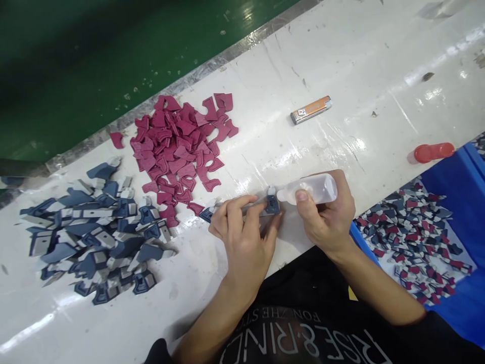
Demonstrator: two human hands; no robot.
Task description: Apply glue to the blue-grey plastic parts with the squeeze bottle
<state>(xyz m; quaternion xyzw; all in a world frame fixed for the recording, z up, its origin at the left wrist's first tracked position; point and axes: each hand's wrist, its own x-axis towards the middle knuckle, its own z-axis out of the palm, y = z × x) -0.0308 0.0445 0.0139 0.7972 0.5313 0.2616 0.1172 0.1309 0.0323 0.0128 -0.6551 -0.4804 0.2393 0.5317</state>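
Note:
My right hand (329, 217) is wrapped round a clear squeeze bottle (314, 189), tilted so its nozzle points left. The nozzle tip meets or nearly meets a small blue-and-grey plastic part (273, 203); I cannot tell if they touch. My left hand (242, 227) has its fingers closed on this part against the white table. Another blue-and-grey piece (206, 214) shows past the left fingertips, and the fingers hide what lies between the two. Left of my hands lies a heap of maroon flat pieces (178, 146). Farther left is a pile of blue-and-grey plastic parts (102, 227).
An orange lighter (311, 110) lies on the white table (261, 111) beyond my hands. A red cap-like piece (434, 152) rests near the right edge. Beside the table, a blue bin (454, 197) holds many parts with maroon pieces on them. Green floor shows behind the table.

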